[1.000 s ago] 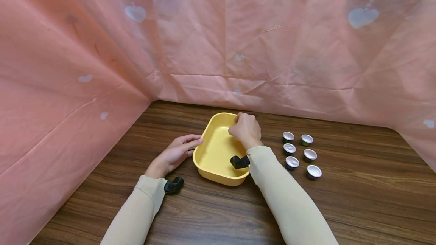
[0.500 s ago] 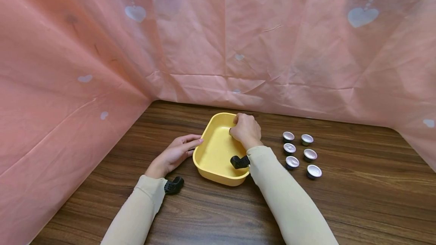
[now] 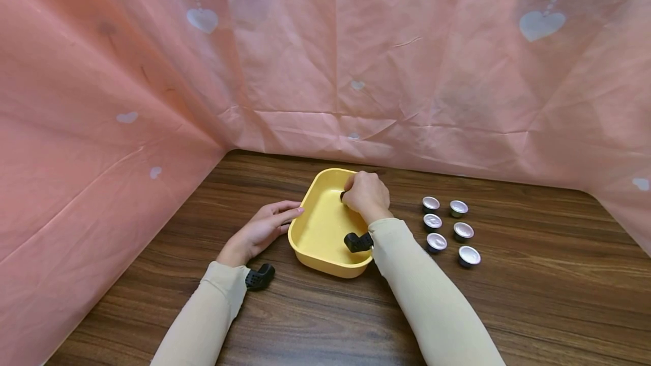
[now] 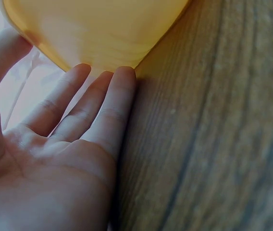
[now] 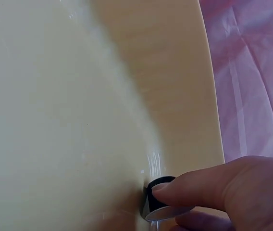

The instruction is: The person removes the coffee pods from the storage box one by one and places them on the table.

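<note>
A yellow plastic basin (image 3: 330, 269) sits on the wooden table. My left hand (image 3: 264, 226) rests against its left side with extended fingers, the thumb at the rim. The left wrist view has those fingertips on the outer wall (image 4: 103, 33). Down inside the basin's far right corner, my right hand (image 3: 367, 192) pinches a small black coffee capsule (image 5: 152, 202) with a pale, flat end. The right wrist view puts the thumb on the capsule's dark side, while the other fingers are mostly hidden. In that view the capsule is tilted close to the basin's inner wall.
Right of the basin, several foil-topped capsules (image 3: 432, 221) stand in two rows on the table (image 3: 315, 321). Pink sheeting (image 3: 376, 72) with pale hearts hangs behind and along the left side of the table.
My right hand has turned slightly in the basin's corner, and the dark edge of the capsule now shows beside its fingers. The left hand and the basin keep their places.
</note>
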Tool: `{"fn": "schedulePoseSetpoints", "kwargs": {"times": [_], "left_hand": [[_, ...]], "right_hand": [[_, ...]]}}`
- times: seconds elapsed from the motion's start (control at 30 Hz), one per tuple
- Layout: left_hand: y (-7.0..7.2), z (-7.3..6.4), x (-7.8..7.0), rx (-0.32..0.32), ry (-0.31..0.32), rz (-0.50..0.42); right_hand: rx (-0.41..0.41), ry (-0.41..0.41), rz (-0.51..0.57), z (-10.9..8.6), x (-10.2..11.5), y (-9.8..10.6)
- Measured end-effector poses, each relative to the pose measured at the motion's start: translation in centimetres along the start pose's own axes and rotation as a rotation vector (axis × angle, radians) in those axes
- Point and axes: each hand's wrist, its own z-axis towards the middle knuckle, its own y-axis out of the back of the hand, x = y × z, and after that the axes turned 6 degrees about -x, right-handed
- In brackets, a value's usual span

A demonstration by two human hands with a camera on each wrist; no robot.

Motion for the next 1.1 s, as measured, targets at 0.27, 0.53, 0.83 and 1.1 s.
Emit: {"fn": "schedulePoseSetpoints", "kwargs": {"times": [0.27, 0.53, 0.83, 1.1], "left_hand": [[0.1, 0.0, 0.1, 0.003, -0.003, 0.007], [0.1, 0.0, 0.0, 0.000, -0.013, 0.002], [-0.2, -0.1, 0.6, 0.021, -0.010, 0.009], [-0.1, 0.0, 0.4, 0.019, -0.010, 0.021]], "right_hand": [[0.035, 0.029, -0.030, 0.0, 0.0, -0.2], [-0.052, 0.038, 0.119, 0.1, -0.1, -0.3], [0.002, -0.011, 0.510, -0.1, -0.2, 0.0], [0.102, -0.090, 0.788, -0.7, 0.7, 3.1]]}}
